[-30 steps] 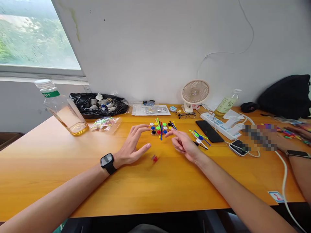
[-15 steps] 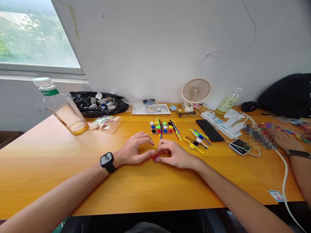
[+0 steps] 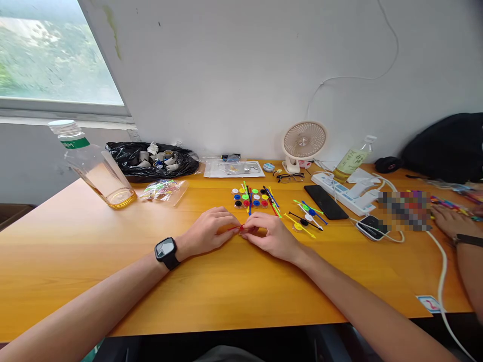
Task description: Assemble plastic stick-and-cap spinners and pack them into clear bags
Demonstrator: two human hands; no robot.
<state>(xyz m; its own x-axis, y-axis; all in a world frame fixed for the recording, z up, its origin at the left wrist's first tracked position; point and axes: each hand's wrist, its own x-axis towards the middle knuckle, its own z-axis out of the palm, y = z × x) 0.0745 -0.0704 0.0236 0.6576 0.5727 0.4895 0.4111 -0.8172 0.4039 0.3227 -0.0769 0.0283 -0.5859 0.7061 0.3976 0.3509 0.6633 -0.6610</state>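
A small red plastic piece (image 3: 242,228), with a thin red pointed part reaching left, is pinched between the fingertips of both hands just above the table. My left hand (image 3: 211,230), with a black watch on its wrist, closes thumb and fingers on the left part. My right hand (image 3: 269,235) grips the piece from the right; its fingers hide much of it. Beyond the hands lie several coloured round discs (image 3: 256,203) in rows and loose plastic arrows (image 3: 273,198). To the right, arrows fitted with discs, such as a yellow arrow spinner (image 3: 299,227), lie flat.
A tilted-looking bottle (image 3: 101,173), a black plastic bag (image 3: 124,163) and a clear packet (image 3: 162,191) stand left. A fan (image 3: 305,142), glasses (image 3: 290,177), black phone (image 3: 325,202) and power strip (image 3: 345,195) are at back right. Another person's hand (image 3: 449,218) is far right.
My left hand has moved in and its fingers have closed on the red piece. My right hand has raised the piece slightly, away from my body.
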